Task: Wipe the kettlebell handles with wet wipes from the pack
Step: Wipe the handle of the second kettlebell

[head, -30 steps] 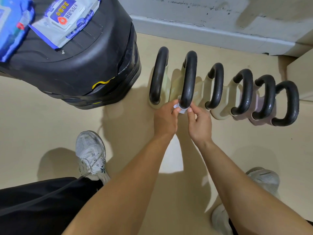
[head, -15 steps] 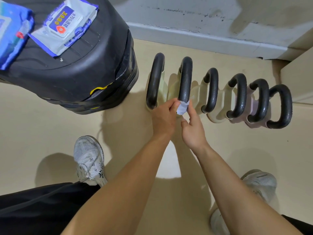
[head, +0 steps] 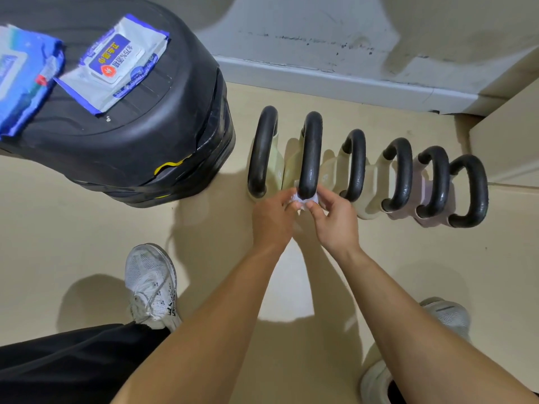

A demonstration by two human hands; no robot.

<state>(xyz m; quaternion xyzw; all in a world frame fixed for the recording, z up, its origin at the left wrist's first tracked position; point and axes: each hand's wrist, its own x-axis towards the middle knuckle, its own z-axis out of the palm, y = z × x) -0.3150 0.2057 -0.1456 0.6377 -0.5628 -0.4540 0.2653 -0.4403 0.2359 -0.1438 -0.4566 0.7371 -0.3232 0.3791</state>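
Several kettlebells stand in a row on the beige floor, each with a black handle. A small white wet wipe (head: 303, 202) is wrapped under the near end of the second handle from the left (head: 311, 153). My left hand (head: 272, 220) pinches the wipe's left side and my right hand (head: 335, 220) pinches its right side. The wet wipe pack (head: 116, 62), white and blue, lies flat on top of a black stack at the upper left, well away from both hands.
A second blue pack (head: 23, 77) lies left of the wipe pack on the black stacked plates (head: 140, 141). A grey wall with a baseboard (head: 350, 83) runs behind the kettlebells. My white shoes (head: 151, 287) stand on the floor below, and a beige box edge (head: 510, 135) is at right.
The wipe has slid back down from the side of the second handle to its near end. My right hand has come back up to hold the wipe's right side.
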